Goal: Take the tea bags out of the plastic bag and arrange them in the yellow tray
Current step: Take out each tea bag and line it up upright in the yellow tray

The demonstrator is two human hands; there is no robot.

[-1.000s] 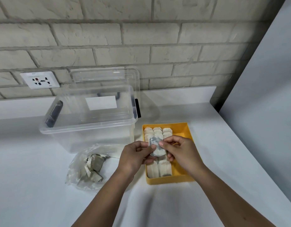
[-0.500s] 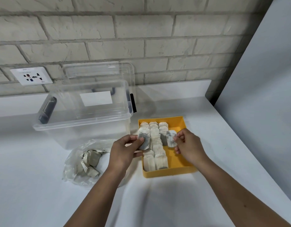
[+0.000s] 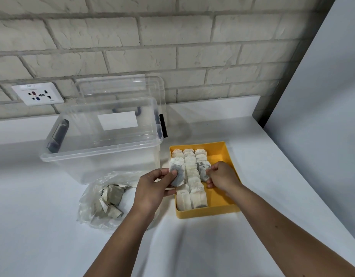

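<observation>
The yellow tray point(image 3: 228, 156) sits on the white counter, right of centre, with rows of pale tea bags point(image 3: 192, 172) lined along its left and middle. My left hand point(image 3: 154, 186) pinches one tea bag point(image 3: 177, 172) over the tray's left edge. My right hand point(image 3: 222, 174) grips a second, darker-stained tea bag point(image 3: 203, 169) over the tray's third row. A crumpled clear plastic bag point(image 3: 96, 216) lies left of my left wrist with several folded tea bags point(image 3: 110, 198) inside.
A clear plastic storage bin point(image 3: 100, 148) with dark handles stands behind the bag, its lid point(image 3: 120, 86) leaning on the brick wall. A wall socket point(image 3: 38, 93) is at the back left. A grey panel point(image 3: 322, 116) bounds the counter on the right.
Both hands were together on one clump a second ago. They pulled apart, each now holding a separate tea bag over the tray; little difference since half a second ago.
</observation>
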